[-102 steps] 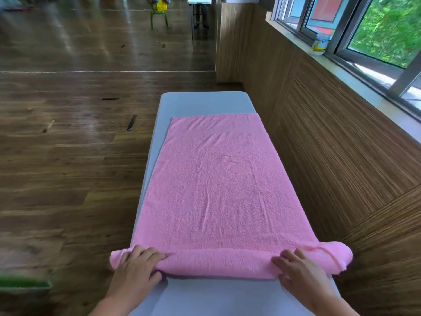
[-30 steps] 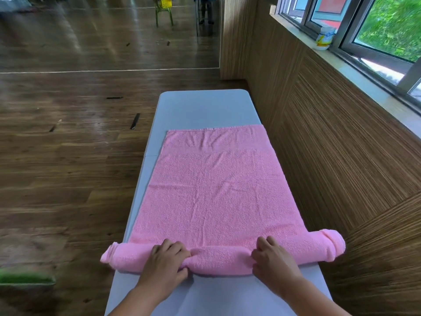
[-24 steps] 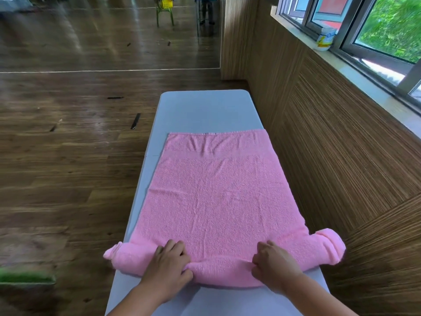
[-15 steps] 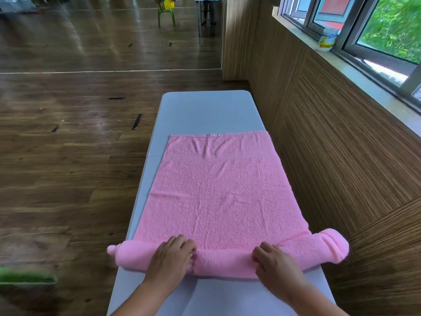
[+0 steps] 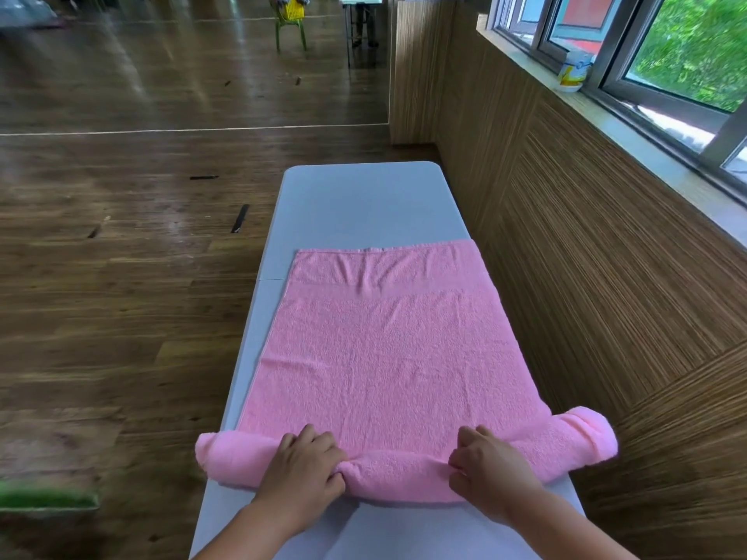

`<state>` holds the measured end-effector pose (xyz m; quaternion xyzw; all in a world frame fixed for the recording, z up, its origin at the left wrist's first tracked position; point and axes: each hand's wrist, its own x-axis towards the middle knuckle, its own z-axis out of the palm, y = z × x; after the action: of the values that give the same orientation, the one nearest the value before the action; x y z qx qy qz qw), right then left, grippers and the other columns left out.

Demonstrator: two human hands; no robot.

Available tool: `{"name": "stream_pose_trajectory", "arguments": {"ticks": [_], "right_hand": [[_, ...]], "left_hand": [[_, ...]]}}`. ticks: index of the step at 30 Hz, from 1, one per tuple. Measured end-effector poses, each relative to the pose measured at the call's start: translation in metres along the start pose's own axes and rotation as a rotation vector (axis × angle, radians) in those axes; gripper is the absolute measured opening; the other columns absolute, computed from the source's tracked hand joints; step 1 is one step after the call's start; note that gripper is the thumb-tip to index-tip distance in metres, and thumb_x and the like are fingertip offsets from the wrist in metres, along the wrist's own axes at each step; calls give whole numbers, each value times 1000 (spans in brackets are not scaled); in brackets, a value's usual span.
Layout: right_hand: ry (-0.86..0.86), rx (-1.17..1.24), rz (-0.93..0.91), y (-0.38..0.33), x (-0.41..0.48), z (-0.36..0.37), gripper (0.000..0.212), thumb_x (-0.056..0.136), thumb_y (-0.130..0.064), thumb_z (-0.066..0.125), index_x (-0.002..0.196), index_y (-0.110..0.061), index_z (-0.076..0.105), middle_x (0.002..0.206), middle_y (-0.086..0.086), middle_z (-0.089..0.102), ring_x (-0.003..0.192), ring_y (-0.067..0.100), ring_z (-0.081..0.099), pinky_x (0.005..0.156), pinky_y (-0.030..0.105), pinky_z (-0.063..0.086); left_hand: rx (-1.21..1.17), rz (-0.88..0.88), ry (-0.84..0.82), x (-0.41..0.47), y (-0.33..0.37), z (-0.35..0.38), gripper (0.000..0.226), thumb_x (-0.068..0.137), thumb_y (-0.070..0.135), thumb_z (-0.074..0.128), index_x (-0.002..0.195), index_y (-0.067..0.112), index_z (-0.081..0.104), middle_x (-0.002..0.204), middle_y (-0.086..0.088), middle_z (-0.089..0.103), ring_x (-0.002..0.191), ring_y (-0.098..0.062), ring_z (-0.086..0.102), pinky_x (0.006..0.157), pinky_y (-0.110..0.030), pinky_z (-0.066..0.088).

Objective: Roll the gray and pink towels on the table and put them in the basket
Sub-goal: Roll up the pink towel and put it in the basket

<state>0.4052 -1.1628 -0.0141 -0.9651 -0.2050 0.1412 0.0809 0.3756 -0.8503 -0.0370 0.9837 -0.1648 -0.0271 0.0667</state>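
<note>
The pink towel (image 5: pixel 384 357) lies flat along the table (image 5: pixel 364 204) at centre frame, its near end wound into a roll at the lower edge. Rolling is the step in hand, perhaps a third done. Left hand (image 5: pixel 303 466) and right hand (image 5: pixel 491 466) grip the roll, fingers curled, close together. Next: turn it evenly toward the top of the frame — the overhanging ends could lag.

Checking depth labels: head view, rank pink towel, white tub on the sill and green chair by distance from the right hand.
1. pink towel: on the table, gripped by the right hand.
2. white tub: windowsill, ahead right.
3. green chair: far across the floor, ahead left.
</note>
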Motion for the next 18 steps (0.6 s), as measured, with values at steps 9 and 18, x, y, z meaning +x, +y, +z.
{"name": "stream_pose_trajectory", "arguments": {"ticks": [9, 18], "right_hand": [[49, -16, 101, 7, 0, 4, 24, 70, -15, 76, 78, -26, 56, 73, -8, 56, 60, 19, 54, 43, 36, 42], [74, -139, -8, 19, -12, 6, 28, 47, -38, 82, 70, -30, 68, 75, -15, 58, 74, 14, 54, 59, 29, 50]], "left_hand": [[-91, -68, 93, 7, 0, -7, 11, 79, 30, 61, 83, 38, 55, 83, 17, 48, 76, -8, 49, 63, -22, 38], [-84, -1, -41, -3, -6, -2, 41, 66, 51, 64, 107, 45, 60, 105, 28, 56, 94, -5, 52, 76, -23, 40]]}}
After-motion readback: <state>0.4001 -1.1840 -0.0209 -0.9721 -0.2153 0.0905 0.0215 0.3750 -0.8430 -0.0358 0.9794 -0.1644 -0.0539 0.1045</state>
